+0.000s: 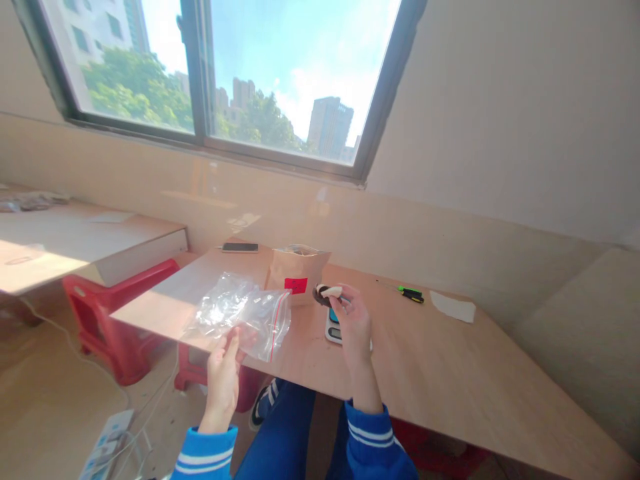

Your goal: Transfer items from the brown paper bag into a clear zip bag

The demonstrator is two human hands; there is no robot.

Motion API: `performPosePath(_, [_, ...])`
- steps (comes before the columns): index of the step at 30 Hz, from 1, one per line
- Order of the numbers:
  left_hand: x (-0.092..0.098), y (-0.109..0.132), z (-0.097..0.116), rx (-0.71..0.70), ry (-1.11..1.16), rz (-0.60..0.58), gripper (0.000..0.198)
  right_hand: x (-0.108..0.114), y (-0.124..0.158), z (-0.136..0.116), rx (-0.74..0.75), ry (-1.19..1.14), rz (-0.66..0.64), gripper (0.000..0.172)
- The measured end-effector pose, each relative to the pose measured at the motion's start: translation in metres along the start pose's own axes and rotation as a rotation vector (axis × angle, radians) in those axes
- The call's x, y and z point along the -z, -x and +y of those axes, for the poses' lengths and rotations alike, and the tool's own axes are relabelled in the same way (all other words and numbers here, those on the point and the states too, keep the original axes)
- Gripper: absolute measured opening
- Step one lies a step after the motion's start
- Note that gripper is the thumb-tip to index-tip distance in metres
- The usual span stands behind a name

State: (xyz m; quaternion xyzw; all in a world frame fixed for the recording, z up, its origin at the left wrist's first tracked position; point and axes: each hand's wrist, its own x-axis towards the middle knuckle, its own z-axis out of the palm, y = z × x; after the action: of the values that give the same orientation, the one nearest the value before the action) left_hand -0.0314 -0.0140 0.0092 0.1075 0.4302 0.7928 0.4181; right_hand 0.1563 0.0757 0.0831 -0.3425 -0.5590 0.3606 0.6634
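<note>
Down on the floor at the left a power strip [107, 440] is lying with its leads trailing past the red stool [120, 313], close to the person's feet. I'd judge a shifting foot could be snagging them.

The left hand [223, 373] is pinching the lower edge of a clear zip bag [240, 313] between thumb and fingers. The bag is hanging slack over the near edge of the table [450, 373]. Held by so little, it could be slipping free or folding over on itself.

Behind it a brown paper bag [297, 273] with a red label is standing upright, light enough, I'd say, for a passing wrist to be tipping it.

Just right of that, the right hand [354, 327] is pinching a small dark piece [326, 293] with a pale part at its fingertips, raised above the table. A loose pinch could be letting it drop onto what looks like a white scale [334, 328] beneath, or roll off the near edge.

As for what is escaping me: the crinkled plastic is glaring in the sun, so I cannot tell whether the red seal strip is open or closed. The paper bag's contents are showing only as a glint. The dark piece is too small to name. The right hand is covering most of the scale, display included. Further right a screwdriver [411, 293] and a white scrap [453, 307] are lying well apart from both hands
</note>
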Motion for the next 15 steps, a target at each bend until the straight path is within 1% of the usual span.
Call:
performPosePath(2, [0.006, -0.005, 0.006, -0.018, -0.007, 0.033, 0.016, -0.019, -0.04, -0.015, 0.191, 0.024, -0.062, 0.027])
performPosePath(4, [0.01, -0.008, 0.012, -0.043, -0.009, 0.055, 0.017, -0.037, -0.074, -0.021, 0.334, 0.11, -0.141, 0.02])
performPosePath(5, [0.011, -0.008, 0.014, -0.054, -0.009, 0.058, 0.018, -0.045, -0.088, -0.02, 0.387, 0.182, -0.195, 0.018])
performPosePath(7, [0.015, -0.01, 0.016, -0.068, -0.008, 0.053, 0.02, -0.056, -0.106, -0.011, 0.448, 0.33, -0.306, 0.02])
performPosePath(9, [0.019, -0.012, 0.017, -0.073, -0.006, 0.043, 0.021, -0.061, -0.113, 0.002, 0.459, 0.435, -0.385, 0.023])
performPosePath(10, [0.02, -0.013, 0.016, -0.072, -0.006, 0.038, 0.021, -0.061, -0.114, 0.009, 0.455, 0.467, -0.403, 0.025])
performPosePath(12, [0.023, -0.015, 0.015, -0.07, -0.012, 0.028, 0.023, -0.06, -0.114, 0.017, 0.442, 0.508, -0.407, 0.028])
performPosePath(15, [0.023, -0.016, 0.014, -0.054, -0.032, 0.018, 0.024, -0.057, -0.112, 0.017, 0.416, 0.564, -0.402, 0.027])
